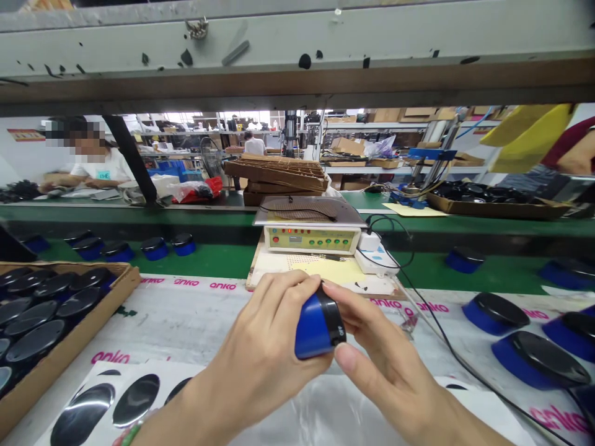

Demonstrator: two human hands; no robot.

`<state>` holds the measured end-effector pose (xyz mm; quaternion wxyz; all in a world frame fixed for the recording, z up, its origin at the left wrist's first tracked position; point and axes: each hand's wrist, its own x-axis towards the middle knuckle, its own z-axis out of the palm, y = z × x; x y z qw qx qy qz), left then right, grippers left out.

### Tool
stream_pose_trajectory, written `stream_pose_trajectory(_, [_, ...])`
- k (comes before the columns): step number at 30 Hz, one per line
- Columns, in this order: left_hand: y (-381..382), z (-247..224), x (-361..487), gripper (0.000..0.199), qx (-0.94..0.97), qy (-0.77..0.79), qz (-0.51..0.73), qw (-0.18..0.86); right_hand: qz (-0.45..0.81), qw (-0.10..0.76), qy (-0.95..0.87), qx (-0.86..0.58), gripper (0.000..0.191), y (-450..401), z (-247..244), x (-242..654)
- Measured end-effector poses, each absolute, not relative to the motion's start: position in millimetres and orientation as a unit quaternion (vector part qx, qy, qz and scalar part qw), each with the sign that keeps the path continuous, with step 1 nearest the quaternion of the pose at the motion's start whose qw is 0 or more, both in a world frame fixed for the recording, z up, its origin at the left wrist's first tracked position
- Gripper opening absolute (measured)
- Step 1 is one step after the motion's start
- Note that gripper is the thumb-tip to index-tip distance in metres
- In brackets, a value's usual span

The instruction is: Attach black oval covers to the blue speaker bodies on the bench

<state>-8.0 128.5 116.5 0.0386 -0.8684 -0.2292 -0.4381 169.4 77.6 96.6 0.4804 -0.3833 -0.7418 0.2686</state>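
Observation:
A blue round casing with a black end (320,325) is held in the air in front of me, tilted on its side. Small white marks, possibly digits, show on its black band. My left hand (263,337) wraps around the blue body from the left. From the other side, my right hand (388,347) has its thumb and fingers curved around the black end, with fingertips at its rim. The black end's face is turned toward my right palm and hidden. Below my left forearm lies a white sheet (121,370) bearing glossy black oval stickers.
A cardboard box (132,279) of similar casings stands at the left. More blue-black casings (495,311) sit at the right and on the green belt (218,259). A control box (310,240) with a cable stands ahead. Overhead runs a shelf (279,46); a person (105,164) sits across.

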Motion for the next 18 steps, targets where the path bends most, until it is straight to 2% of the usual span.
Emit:
stream_pose_trajectory(11, [128.1, 107.8, -3.0, 0.053, -0.870, -0.221, -0.435, 0.071, 0.240, 0.527, -0.725, -0.374, 0.045, 79.4, 84.6, 165.7])
stream_pose_trajectory(13, [134.5, 107.6, -3.8, 0.053, -0.871, -0.223, -0.435, 0.057, 0.250, 0.511, -0.726, -0.386, 0.043, 85.4, 87.3, 168.0])
stream_pose_trajectory(15, [147.7, 111.7, -9.1, 0.051, -0.857, -0.252, -0.450, 0.005, 0.261, 0.480, -0.735, -0.401, 0.046, 98.6, 94.9, 175.1])
stream_pose_trajectory(18, [178.1, 121.7, -24.1, 0.054, -0.751, -0.388, -0.513, -0.151, 0.224, 0.435, -0.735, -0.470, 0.050, 131.9, 104.3, 189.7])
